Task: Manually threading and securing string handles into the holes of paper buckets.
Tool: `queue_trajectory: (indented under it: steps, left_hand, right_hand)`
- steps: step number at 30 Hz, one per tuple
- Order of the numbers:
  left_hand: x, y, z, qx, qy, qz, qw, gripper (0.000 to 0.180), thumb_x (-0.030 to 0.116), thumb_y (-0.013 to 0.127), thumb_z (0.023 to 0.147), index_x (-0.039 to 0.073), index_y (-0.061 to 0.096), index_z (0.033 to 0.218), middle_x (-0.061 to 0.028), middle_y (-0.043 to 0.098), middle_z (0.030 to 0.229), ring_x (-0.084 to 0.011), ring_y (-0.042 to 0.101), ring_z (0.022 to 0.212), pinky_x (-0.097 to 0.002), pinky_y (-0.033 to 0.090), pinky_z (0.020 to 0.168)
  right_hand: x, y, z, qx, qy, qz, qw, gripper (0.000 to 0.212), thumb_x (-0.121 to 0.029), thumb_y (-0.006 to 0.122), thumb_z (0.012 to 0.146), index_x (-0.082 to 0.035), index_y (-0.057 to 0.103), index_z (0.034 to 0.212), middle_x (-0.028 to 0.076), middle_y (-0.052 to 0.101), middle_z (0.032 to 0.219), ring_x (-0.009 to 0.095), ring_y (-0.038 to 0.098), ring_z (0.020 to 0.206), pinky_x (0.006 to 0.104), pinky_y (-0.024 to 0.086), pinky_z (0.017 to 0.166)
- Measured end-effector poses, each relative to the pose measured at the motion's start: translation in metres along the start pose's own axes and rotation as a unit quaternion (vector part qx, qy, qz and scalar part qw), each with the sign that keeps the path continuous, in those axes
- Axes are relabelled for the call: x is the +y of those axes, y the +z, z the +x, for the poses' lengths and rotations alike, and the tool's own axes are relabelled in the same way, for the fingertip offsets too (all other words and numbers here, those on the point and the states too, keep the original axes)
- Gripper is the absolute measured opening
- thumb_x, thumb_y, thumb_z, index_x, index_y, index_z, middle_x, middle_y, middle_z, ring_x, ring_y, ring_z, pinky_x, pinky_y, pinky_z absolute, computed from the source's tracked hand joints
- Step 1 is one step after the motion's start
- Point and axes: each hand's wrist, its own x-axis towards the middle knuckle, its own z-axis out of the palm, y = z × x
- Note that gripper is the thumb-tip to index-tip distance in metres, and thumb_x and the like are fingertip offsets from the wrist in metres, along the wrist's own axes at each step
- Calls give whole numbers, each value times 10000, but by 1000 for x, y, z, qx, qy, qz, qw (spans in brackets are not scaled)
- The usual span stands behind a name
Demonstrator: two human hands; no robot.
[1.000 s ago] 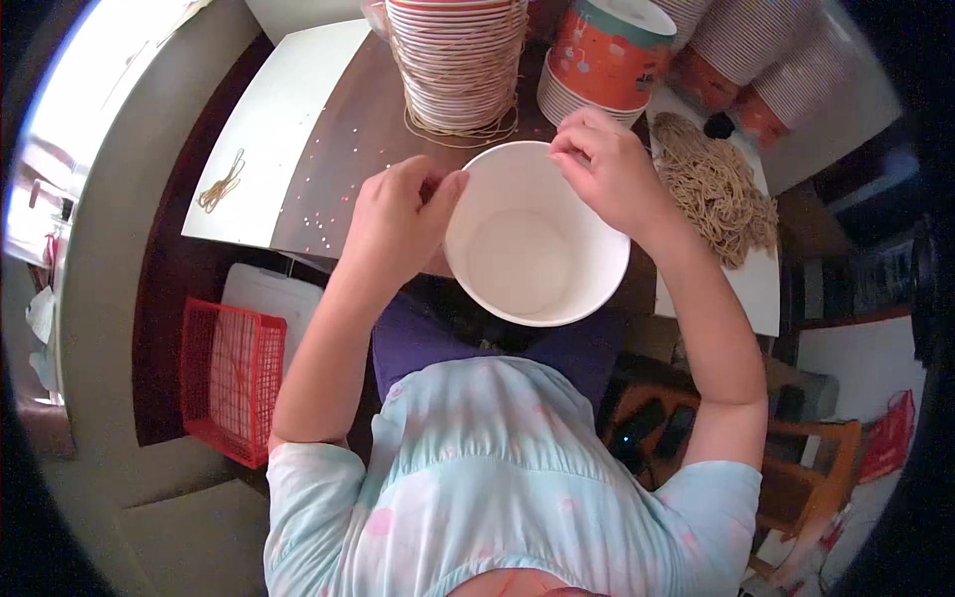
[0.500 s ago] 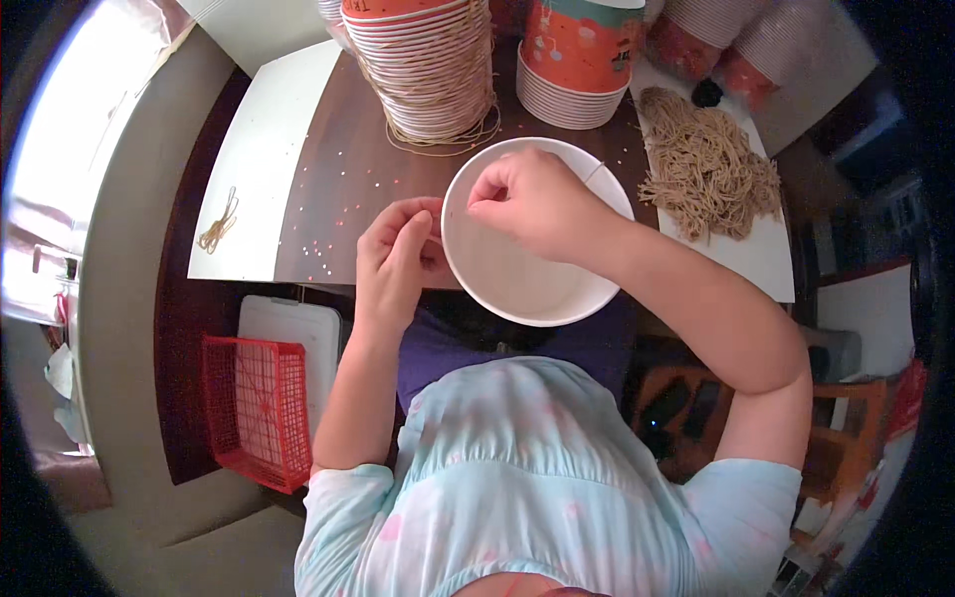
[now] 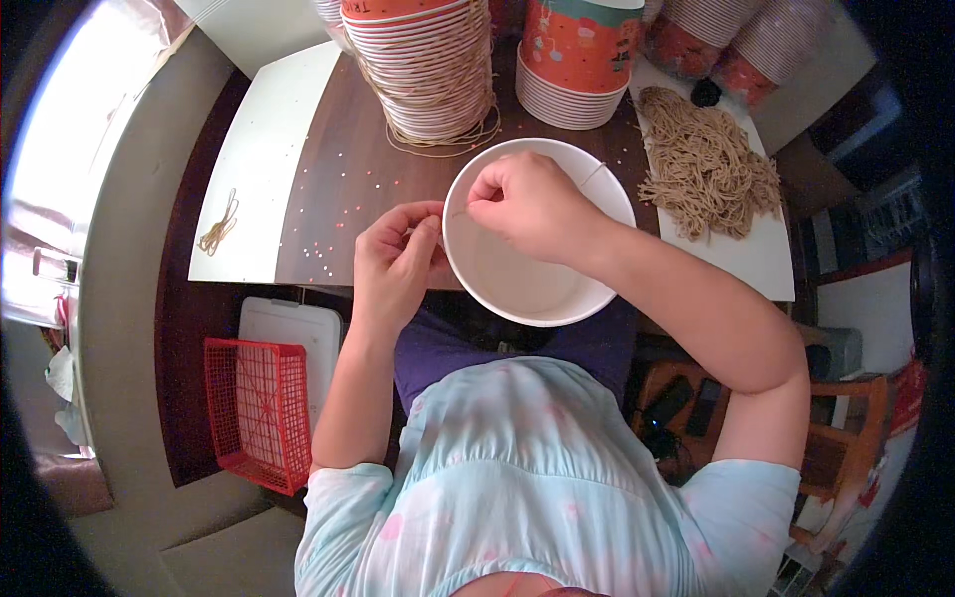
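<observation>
A white paper bucket (image 3: 527, 289), its open mouth facing up, sits at the table's near edge. My right hand (image 3: 532, 204) reaches inside it, thumb and forefinger pinching the end of a thin tan cord (image 3: 459, 213) at the left inner wall. Outside that wall, my left hand (image 3: 396, 254) is closed, thumb against forefinger beside the rim; whatever they grip is hidden. Another short cord end (image 3: 594, 173) pokes through the bucket's far right wall.
Nested buckets with cords (image 3: 433, 85) and an orange bucket stack (image 3: 572, 80) stand behind. Tan cords (image 3: 711, 164) lie heaped at right; a small cord bundle (image 3: 219, 224) lies left. White and red bits (image 3: 318, 254) dot the table. A red basket (image 3: 259, 408) stands lower left.
A short piece of cord now shows between the left inner wall and my right fingertips. My left hand has shifted slightly; the bucket has barely moved.
</observation>
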Motion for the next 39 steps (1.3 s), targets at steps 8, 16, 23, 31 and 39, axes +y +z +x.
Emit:
queue_trajectory:
  steps: [8,16,23,31,39]
  left_hand:
    - [2,-5,4,-39,12,100,994,190,40,554,896,-66,625,1035,-50,661,861,-85,605,710,-223,500,648]
    - [22,-2,6,-56,67,291,953,163,65,616,832,-74,641,914,-93,661,739,-107,617,681,-276,503,631]
    - [-2,7,17,-38,-36,60,997,138,107,581,825,-25,618,837,-117,658,723,-191,626,580,-261,485,544]
    - [-19,9,-12,-141,-227,-501,823,173,147,438,902,62,588,908,-150,654,1024,-279,653,929,-413,510,839]
    - [-31,19,-35,-119,-182,-507,834,173,148,479,865,44,611,822,-215,506,1291,-319,498,1176,-430,365,1016]
  right_hand:
    - [1,5,4,-4,-12,7,1000,122,-105,634,759,10,671,781,106,665,700,157,625,628,317,492,591]
    - [-7,-5,6,-61,-20,-43,997,140,-130,644,775,7,673,791,113,670,730,166,629,661,328,494,628]
    - [-37,-61,-1,-71,-39,-132,988,410,-242,703,747,-13,595,1070,110,635,810,194,617,739,327,484,682]
    - [-62,-54,-84,61,-168,-171,969,237,-35,636,752,-30,581,983,133,594,806,292,613,735,374,491,657]
    - [-2,55,-83,227,-288,-129,921,177,10,602,773,-29,575,944,128,604,835,299,615,760,380,504,683]
